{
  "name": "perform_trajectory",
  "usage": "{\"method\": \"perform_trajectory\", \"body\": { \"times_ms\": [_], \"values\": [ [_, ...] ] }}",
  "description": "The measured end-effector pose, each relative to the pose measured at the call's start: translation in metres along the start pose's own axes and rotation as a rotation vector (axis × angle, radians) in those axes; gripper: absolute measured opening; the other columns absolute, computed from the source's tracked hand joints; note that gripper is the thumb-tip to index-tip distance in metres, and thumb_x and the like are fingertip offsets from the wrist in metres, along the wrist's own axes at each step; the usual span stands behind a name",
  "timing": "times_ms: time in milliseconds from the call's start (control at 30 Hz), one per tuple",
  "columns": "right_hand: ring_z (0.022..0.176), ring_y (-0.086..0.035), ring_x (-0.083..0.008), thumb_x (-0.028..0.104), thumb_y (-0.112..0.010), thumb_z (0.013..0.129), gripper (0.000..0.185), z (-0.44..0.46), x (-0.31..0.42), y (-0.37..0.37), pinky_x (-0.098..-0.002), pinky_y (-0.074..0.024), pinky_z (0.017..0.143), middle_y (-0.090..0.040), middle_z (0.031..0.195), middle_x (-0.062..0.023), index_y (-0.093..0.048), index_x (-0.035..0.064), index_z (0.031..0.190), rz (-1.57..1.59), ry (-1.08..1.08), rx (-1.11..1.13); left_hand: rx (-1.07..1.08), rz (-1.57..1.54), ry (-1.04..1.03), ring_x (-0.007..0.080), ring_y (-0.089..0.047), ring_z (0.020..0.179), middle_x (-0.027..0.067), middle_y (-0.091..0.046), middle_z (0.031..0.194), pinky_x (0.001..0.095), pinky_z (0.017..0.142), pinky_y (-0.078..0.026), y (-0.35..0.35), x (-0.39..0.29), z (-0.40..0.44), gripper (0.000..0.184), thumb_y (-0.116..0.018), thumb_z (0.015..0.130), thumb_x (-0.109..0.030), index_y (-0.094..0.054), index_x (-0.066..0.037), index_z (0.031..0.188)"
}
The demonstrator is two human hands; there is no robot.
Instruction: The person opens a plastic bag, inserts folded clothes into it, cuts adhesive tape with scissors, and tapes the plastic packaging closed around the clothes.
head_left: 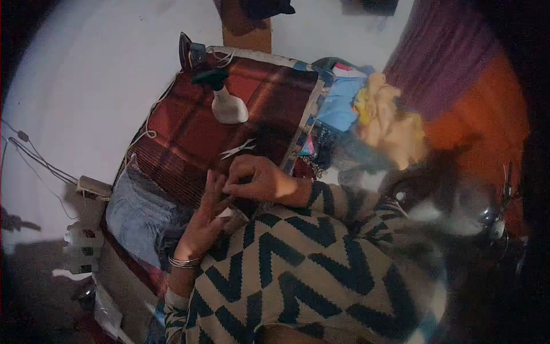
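My left hand (201,223), with bangles at the wrist, is raised in front of my body with its fingers stretched out. My right hand (258,179) reaches in from the right, thumb and forefinger pinched together at the left fingers. Anything in that pinch is too small to make out. Just beyond the right hand, a pair of scissors (238,149) lies on a red and dark checked blanket (275,86). A small pale thing (230,214) shows beside the left thumb; I cannot tell its kind.
A white spray bottle (230,109) with a dark green head and an iron (191,53) are at the blanket's far side, a cord running down its left edge. Folded jeans (140,209) lie left. Blue cloth (341,103) and yellow cloth (392,117) are heaped right.
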State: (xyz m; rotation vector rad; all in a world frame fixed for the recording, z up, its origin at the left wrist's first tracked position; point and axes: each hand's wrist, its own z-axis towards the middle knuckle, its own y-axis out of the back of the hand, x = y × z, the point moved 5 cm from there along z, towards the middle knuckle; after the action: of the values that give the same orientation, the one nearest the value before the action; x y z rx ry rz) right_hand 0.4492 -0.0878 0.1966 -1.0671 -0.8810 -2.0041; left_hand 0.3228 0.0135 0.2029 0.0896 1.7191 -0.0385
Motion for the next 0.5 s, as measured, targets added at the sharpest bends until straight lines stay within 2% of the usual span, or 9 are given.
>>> {"method": "perform_trajectory", "body": {
  "times_ms": [67,100,133,167,233,300,367,400,500],
  "values": [
    [0.081,-0.058,-0.0123,0.017,-0.072,0.078,0.016,-0.006,-0.003,0.003,-0.0298,-0.0476,0.071,-0.063,0.085,-0.0054,-0.066,0.0031,0.083,-0.010,0.119,-0.057,-0.077,0.158,-0.100,0.0348,-0.040,0.127,0.0179,-0.014,0.150,0.0393,0.090,-0.048,0.000,0.002,0.005,0.096,-0.063,0.084,-0.037,0.007,-0.019,0.146],
    [0.082,-0.058,-0.0125,0.017,-0.071,0.079,0.015,-0.009,-0.012,0.007,-0.0299,-0.0478,0.071,-0.064,0.086,-0.0055,-0.067,0.0037,0.085,0.003,-0.023,-0.080,-0.081,0.156,-0.102,0.0348,-0.040,0.127,0.0179,-0.014,0.150,0.0393,0.090,-0.048,0.001,0.004,0.005,0.096,-0.063,0.084,-0.037,0.007,-0.019,0.146],
    [0.083,-0.058,-0.0127,0.017,-0.070,0.080,0.015,-0.015,-0.022,0.011,-0.0300,-0.0480,0.072,-0.065,0.087,-0.0055,-0.068,0.0043,0.088,0.016,-0.166,-0.104,-0.200,0.147,-0.038,0.0349,-0.038,0.128,0.0175,-0.007,0.151,0.0370,0.089,-0.049,0.009,0.008,0.005,0.091,-0.062,0.085,-0.028,0.005,-0.021,0.147],
    [0.083,-0.058,-0.0127,0.017,-0.070,0.080,0.015,-0.019,-0.033,0.018,-0.0300,-0.0480,0.072,-0.065,0.087,-0.0055,-0.068,0.0043,0.088,0.014,-0.164,-0.100,-0.320,0.138,0.027,0.0351,-0.036,0.129,0.0171,0.000,0.152,0.0347,0.089,-0.050,0.017,0.014,0.003,0.088,-0.062,0.086,-0.018,0.002,-0.023,0.147],
    [0.085,-0.059,-0.0139,0.017,-0.066,0.084,0.015,-0.036,-0.076,0.055,-0.0307,-0.0481,0.075,-0.065,0.086,-0.0064,-0.068,0.0043,0.092,0.223,-0.263,-0.396,-0.351,0.078,-0.074,0.0346,-0.036,0.130,0.0150,0.003,0.152,0.0363,0.088,-0.050,0.042,0.034,-0.003,0.083,-0.058,0.088,-0.017,0.000,-0.023,0.147],
    [0.086,-0.059,-0.0157,0.018,-0.061,0.088,0.018,-0.067,-0.111,0.086,-0.0318,-0.0479,0.076,-0.064,0.089,-0.0078,-0.067,0.0044,0.098,0.175,-0.493,-0.541,-0.380,0.016,-0.172,0.0341,-0.035,0.130,0.0129,0.005,0.152,0.0379,0.088,-0.051,0.047,0.029,-0.006,0.078,-0.055,0.090,-0.015,-0.003,-0.023,0.147],
    [0.090,-0.057,-0.0187,0.020,-0.061,0.089,0.022,-0.104,-0.138,0.103,-0.0321,-0.0463,0.081,-0.061,0.098,-0.0079,-0.064,0.0045,0.104,0.259,-0.653,-0.734,-0.506,-0.268,-0.207,0.0321,-0.036,0.129,0.0100,-0.005,0.153,0.0418,0.087,-0.051,0.043,0.007,-0.007,0.065,-0.045,0.095,-0.015,-0.006,-0.024,0.146],
    [0.090,-0.057,-0.0187,0.020,-0.061,0.089,0.022,-0.125,-0.165,0.107,-0.0321,-0.0463,0.081,-0.061,0.098,-0.0079,-0.064,0.0045,0.104,0.256,-0.656,-0.732,-0.508,-0.272,-0.206,0.0321,-0.036,0.129,0.0100,-0.005,0.153,0.0418,0.087,-0.051,0.047,0.009,-0.007,0.065,-0.045,0.095,-0.015,-0.006,-0.024,0.146],
    [0.068,-0.056,-0.0155,0.025,-0.059,0.090,0.029,-0.146,-0.194,0.116,-0.0291,-0.0448,0.063,-0.057,0.072,-0.0039,-0.059,0.0018,0.107,-0.066,-0.285,-0.711,-0.465,-0.336,-0.322,0.0312,-0.038,0.128,0.0081,-0.016,0.151,0.0464,0.089,-0.050,0.060,0.005,-0.005,0.060,-0.039,0.097,-0.020,-0.005,-0.023,0.146]
  ]
}}
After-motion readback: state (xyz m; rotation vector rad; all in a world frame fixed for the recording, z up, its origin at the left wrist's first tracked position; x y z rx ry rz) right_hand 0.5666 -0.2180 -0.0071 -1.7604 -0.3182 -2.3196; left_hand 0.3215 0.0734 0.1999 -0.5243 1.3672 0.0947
